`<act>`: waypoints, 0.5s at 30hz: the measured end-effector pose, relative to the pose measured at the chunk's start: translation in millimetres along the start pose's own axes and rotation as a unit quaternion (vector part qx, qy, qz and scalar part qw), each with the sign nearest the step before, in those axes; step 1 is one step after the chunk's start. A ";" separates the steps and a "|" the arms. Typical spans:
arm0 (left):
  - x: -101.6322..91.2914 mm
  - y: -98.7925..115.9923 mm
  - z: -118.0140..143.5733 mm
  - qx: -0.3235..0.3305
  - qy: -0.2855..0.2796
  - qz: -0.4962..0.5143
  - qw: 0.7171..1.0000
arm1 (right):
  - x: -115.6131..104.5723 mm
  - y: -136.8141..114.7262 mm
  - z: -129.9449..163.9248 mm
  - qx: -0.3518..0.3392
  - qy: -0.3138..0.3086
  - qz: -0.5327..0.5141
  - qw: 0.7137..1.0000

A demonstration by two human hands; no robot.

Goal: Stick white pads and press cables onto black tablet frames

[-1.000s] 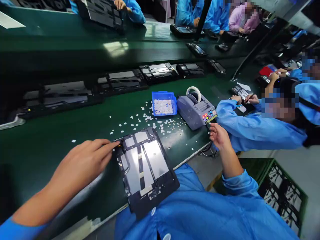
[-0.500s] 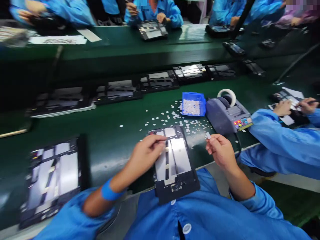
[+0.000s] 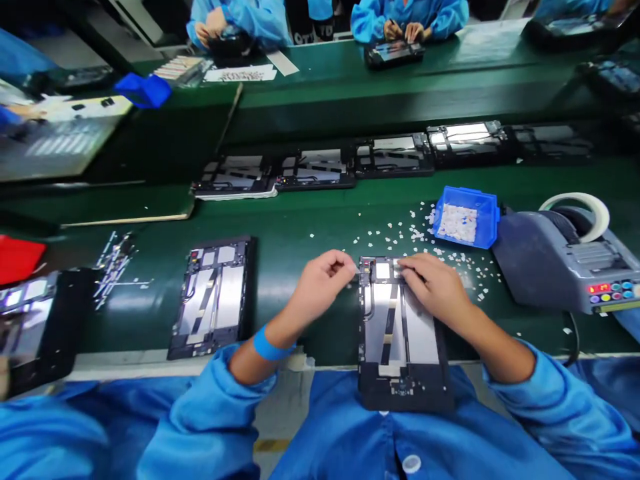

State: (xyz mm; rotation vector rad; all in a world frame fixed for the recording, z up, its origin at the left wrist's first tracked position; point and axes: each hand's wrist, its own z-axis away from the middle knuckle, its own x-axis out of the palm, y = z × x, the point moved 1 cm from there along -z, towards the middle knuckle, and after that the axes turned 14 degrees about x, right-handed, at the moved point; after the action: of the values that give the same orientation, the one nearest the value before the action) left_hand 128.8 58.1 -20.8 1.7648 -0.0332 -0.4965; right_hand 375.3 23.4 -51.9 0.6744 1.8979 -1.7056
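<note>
With both hands, the left hand [image 3: 320,283] pinched empty and the right hand [image 3: 434,288] pressing fingertips flat, crowding the tablet frame [image 3: 400,333], the small patch risked sticking crooked.

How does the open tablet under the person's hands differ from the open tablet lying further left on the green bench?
The tablet under the hands overhangs the bench's near edge; the tablet further left lies wholly on the bench. The left hand touches the first one's top left corner and the right hand rests on its top; no hand touches the second. The first lies straight, the second slightly slanted. Both are open, showing silver plates in dark frames.
</note>
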 end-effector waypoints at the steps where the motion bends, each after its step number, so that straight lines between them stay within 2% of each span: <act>1: -6.0 -0.5 -1.4 0.034 -0.031 -0.053 0.998 | -0.8 3.0 -6.0 -0.043 0.004 0.059 0.997; 3: -10.6 -1.0 -3.9 0.114 -0.100 -0.152 0.977 | 0.4 6.4 -16.4 -0.113 -0.003 0.162 0.980; 6: -4.8 -3.2 -5.0 0.198 -0.189 -0.271 0.923 | 4.7 6.2 -26.8 -0.186 -0.020 0.269 0.945; 10: 4.9 -7.3 -4.6 0.220 -0.250 -0.372 0.866 | 5.9 3.7 -33.5 -0.239 -0.037 0.325 0.914; 15: 4.8 -4.8 -9.8 0.224 -0.277 -0.395 0.847 | 3.4 2.9 -38.5 -0.255 -0.058 0.340 0.903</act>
State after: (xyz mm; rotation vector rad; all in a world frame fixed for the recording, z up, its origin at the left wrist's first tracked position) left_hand 135.5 67.0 -25.2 1.9800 0.1964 -1.7123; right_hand 373.2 62.1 -52.7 0.8570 1.6417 -0.7547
